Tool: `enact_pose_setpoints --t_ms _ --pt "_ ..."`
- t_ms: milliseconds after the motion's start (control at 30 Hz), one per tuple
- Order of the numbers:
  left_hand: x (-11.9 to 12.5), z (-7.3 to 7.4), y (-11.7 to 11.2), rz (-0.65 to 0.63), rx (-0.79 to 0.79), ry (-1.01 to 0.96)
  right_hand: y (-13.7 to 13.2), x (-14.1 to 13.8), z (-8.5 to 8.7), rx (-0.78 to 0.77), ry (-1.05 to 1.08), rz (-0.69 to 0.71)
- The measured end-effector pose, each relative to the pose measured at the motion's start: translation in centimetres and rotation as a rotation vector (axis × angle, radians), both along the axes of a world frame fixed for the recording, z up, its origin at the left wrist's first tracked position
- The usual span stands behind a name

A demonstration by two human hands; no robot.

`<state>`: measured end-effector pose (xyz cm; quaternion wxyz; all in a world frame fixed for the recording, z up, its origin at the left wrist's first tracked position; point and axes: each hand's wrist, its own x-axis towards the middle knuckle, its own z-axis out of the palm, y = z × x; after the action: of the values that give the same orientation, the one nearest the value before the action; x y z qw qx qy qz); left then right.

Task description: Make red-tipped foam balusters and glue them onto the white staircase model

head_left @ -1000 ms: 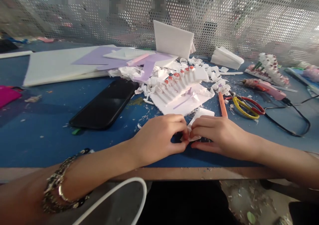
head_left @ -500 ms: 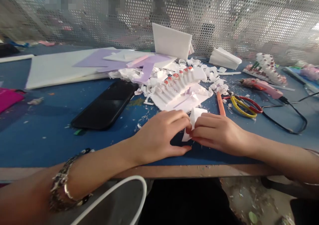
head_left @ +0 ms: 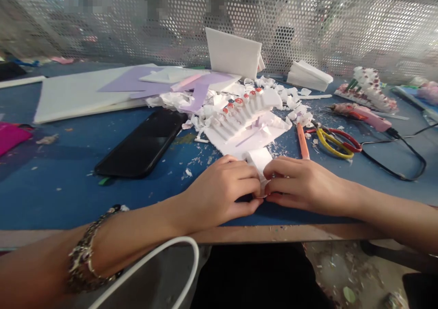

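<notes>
Left hand [head_left: 222,188], right hand [head_left: 303,184], fingertips meeting (each grip pinched), forearms angled inward

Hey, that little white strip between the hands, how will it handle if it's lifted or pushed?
Probably floppy: the strip curls up from where the left hand and right hand pinch it. Likely very light, like the scraps strewn behind. It seems easy to crease, being thin and already bent.
</notes>
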<state>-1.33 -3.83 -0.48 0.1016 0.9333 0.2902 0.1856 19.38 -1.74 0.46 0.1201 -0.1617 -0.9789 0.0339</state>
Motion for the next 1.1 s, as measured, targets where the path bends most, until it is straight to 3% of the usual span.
enact_pose_setpoints --t_ms 200,400,933,1100 --pt "0.41 -0.09 -0.01 0.062 -0.06 -0.061 0.14 -0.04 -0.32 -0.254 0.062 -0.11" --pt "0.57 -0.04 -0.05 0.129 -0.146 -0.077 0.19 -0.41 -0.36 -0.358 0.05 -0.185" --pt "0.55 0.25 -0.11 0.207 -0.157 -0.043 -0.26 -0.64 -0.6 -0.311 0.074 -0.25" --pt "0.28 0.09 0.05 0.173 -0.13 -0.021 -0.28 -0.5 -0.33 -0.204 0.063 -0.118"
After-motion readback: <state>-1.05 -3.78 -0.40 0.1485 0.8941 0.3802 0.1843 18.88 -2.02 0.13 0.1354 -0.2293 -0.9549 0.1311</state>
